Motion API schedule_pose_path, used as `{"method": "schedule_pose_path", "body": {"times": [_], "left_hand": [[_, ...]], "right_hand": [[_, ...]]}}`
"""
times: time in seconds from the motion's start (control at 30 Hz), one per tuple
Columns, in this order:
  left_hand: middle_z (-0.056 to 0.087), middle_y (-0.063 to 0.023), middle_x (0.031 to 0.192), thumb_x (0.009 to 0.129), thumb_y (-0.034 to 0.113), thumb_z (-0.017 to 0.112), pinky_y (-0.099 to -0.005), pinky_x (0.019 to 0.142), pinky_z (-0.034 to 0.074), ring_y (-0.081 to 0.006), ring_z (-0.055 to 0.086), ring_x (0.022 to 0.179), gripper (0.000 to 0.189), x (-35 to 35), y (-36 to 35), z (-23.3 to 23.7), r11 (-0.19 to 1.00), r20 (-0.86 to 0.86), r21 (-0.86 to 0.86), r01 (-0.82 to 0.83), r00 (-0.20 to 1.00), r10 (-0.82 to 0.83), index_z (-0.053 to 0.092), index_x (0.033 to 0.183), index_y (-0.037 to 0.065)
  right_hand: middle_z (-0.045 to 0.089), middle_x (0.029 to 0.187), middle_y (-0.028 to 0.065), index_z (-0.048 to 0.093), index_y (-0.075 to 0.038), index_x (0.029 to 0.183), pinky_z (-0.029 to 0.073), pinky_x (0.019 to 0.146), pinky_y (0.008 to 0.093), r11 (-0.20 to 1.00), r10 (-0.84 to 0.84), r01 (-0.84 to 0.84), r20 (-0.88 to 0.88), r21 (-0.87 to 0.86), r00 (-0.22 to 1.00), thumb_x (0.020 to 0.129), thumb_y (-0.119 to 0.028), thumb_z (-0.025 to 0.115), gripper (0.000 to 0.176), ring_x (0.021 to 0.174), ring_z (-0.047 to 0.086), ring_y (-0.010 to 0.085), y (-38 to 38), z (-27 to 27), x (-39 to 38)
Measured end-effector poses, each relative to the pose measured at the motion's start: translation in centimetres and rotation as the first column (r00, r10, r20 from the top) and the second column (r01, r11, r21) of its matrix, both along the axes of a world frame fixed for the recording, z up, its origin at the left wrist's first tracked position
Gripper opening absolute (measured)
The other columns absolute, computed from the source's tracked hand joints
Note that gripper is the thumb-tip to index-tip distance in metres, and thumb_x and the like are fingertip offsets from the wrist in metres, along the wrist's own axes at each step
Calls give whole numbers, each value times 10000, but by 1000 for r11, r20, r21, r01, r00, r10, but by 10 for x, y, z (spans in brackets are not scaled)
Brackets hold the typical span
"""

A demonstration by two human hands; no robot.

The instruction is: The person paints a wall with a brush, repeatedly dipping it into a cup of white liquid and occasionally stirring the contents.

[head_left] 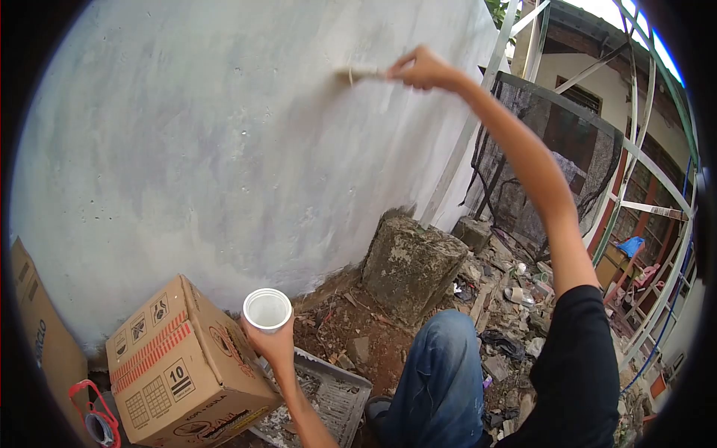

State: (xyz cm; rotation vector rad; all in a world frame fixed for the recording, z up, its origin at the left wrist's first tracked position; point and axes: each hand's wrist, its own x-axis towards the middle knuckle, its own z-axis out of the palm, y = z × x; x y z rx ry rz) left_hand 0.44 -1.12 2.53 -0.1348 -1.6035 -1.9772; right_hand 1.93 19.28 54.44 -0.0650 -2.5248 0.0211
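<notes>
My right hand (420, 69) is raised at the upper middle, its fingers wrapped round the handle of a brush (358, 75). The bristles are against or close to the whitish, streaked wall (187, 149). Lower down, my left hand (270, 337) holds a white plastic cup (267, 310) upright, with the open rim facing up. The cup's inside looks white; how much it contains I cannot tell. Just left of the cup is a cardboard box (160, 373).
A grey plastic tray (343, 399) with pale debris lies below my left hand. A rough concrete block (411, 261) stands against the wall. Rubble (515, 343) covers the ground at right, below a dark mesh panel (545, 149). A red tape dispenser (97, 418) is at lower left.
</notes>
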Motion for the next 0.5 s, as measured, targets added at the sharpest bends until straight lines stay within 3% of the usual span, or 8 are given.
{"method": "schedule_pose_path", "body": {"times": [0.1, 0.17, 0.2, 0.3, 0.37, 0.5], "left_hand": [[628, -148, 1131, 607, 108, 890, -411, 942, 457, -286, 607, 1063, 716, 0, 1, 2, 1000, 11, -7, -5, 1000, 5, 543, 1221, -7], [622, -159, 1138, 590, 107, 895, -431, 926, 464, -320, 607, 1069, 712, -4, 4, -2, 999, 24, 45, 29, 999, -30, 549, 1202, -7], [622, -160, 1137, 591, 109, 895, -432, 925, 464, -322, 607, 1069, 710, -6, 5, -4, 998, 34, 45, 32, 999, -33, 549, 1201, -5], [622, -162, 1134, 591, 112, 895, -433, 921, 466, -328, 607, 1067, 709, -5, 7, -4, 999, 44, 36, 33, 998, -34, 549, 1200, -3], [621, -164, 1129, 591, 112, 893, -433, 918, 467, -336, 607, 1063, 714, -3, 7, -2, 1000, 24, 15, 15, 1000, -16, 546, 1204, -2], [619, -169, 1110, 589, 111, 886, -438, 902, 468, -351, 607, 1043, 696, -2, 6, -3, 999, 1, 39, 23, 1000, -23, 552, 1190, -1]], "right_hand": [[593, 615, 27, 751, -40, 952, 356, 385, 232, 996, 83, -72, -266, 50, 961, 809, -284, 738, 283, 445, 470, 80, 2, 78, -9], [701, 777, 154, 723, 23, 926, 535, 599, 324, 997, -41, 15, -390, -72, 920, 798, -251, 736, 302, 726, 690, 223, 13, 125, -30], [685, 770, 142, 690, 54, 920, 519, 550, 292, 996, -34, 0, -390, -85, 920, 834, -195, 711, 264, 693, 670, 179, 9, 124, -34], [575, 586, 18, 748, -20, 925, 363, 377, 246, 999, 43, -43, -381, 9, 924, 808, -256, 728, 264, 429, 473, 85, -3, 61, -40], [554, 558, 17, 739, 3, 896, 376, 372, 259, 999, 52, -44, -367, 32, 929, 797, -237, 741, 261, 417, 481, 89, 7, 14, -51], [568, 544, 26, 747, -8, 944, 373, 367, 271, 998, 18, -17, 7, -64, 1000, 801, -202, 768, 242, 416, 488, 92, 1, -113, -17]]}}
